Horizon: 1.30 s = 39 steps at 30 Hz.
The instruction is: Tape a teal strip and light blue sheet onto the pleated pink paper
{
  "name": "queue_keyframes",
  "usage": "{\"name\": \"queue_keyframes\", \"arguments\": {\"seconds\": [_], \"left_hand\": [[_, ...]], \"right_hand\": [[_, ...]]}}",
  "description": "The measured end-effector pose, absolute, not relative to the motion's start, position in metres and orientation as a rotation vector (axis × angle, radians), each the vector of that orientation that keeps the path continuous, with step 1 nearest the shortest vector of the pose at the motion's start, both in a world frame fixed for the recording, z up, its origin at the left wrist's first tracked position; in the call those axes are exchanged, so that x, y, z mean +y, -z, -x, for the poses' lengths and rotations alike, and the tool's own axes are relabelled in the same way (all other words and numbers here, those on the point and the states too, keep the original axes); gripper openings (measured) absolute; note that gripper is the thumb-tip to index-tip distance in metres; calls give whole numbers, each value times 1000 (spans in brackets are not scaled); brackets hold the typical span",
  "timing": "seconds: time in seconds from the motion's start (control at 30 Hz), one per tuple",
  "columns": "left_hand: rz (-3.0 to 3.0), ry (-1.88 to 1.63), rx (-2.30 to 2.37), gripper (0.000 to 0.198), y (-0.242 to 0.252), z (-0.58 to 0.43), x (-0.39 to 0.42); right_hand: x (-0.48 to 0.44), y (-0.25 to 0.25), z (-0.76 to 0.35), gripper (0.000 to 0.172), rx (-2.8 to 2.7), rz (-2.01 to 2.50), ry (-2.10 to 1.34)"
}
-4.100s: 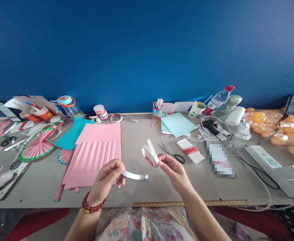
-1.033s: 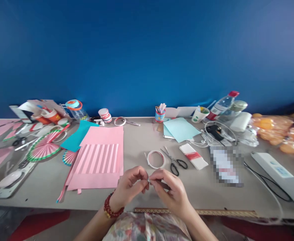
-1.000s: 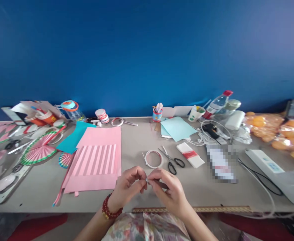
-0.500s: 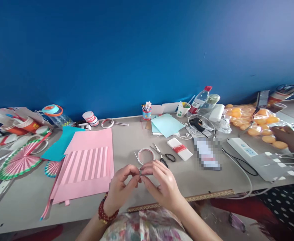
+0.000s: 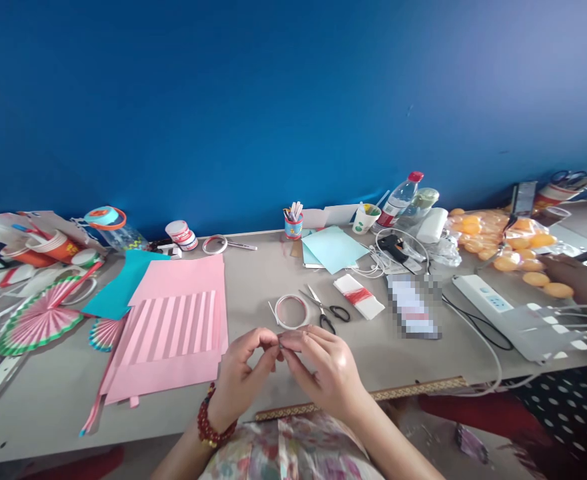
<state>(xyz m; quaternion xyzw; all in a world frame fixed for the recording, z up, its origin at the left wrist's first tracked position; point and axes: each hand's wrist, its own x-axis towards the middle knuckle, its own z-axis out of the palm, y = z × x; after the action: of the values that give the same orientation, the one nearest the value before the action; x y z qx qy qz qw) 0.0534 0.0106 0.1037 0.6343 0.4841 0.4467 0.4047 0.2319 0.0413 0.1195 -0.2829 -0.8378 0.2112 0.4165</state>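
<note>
My left hand point(image 5: 243, 373) and my right hand point(image 5: 321, 370) meet fingertip to fingertip over the table's near edge. Both pinch a small strip of white tape point(image 5: 279, 341), of which only a sliver shows. A bead bracelet point(image 5: 204, 424) circles my left wrist. Just beyond the fingers a tape roll point(image 5: 290, 311) lies flat on the grey table point(image 5: 253, 287), with black-handled scissors point(image 5: 323, 311) beside it. A pink pleated paper sheet point(image 5: 173, 327) lies to the left of my hands.
Paper fans point(image 5: 36, 320), cups and a teal sheet point(image 5: 118, 287) crowd the left. A pen cup point(image 5: 292, 225), light blue paper point(image 5: 334, 248), bottle point(image 5: 398, 199), cables and power strip point(image 5: 493, 305) lie right. Another person's hand point(image 5: 576, 280) rests by a bag of orange balls point(image 5: 503, 247). A ruler point(image 5: 413, 390) lines the near edge.
The roll that my right hand held earlier now lies on the table. Both hands have come together on the tape piece. My view has swung to the right, revealing another person's hand.
</note>
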Motion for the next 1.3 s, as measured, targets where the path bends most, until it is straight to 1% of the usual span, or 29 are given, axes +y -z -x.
{"name": "queue_keyframes", "arguments": {"seconds": [0.27, 0.73, 1.13, 1.3], "left_hand": [[-1614, -1152, 1230, 18, -104, -51, 10], [-1698, -1166, 1226, 16, -108, -51, 10], [-1619, -1128, 1216, 16, -99, -45, 2], [-1464, -1078, 1203, 18, -91, -39, 0]], "right_hand": [[43, -114, -227, 22, -2043, 694, -625], [42, -114, -223, 13, -1994, 816, -659], [37, -111, -224, 15, -2022, 727, -702], [33, -99, -229, 9, -1957, 894, -830]]}}
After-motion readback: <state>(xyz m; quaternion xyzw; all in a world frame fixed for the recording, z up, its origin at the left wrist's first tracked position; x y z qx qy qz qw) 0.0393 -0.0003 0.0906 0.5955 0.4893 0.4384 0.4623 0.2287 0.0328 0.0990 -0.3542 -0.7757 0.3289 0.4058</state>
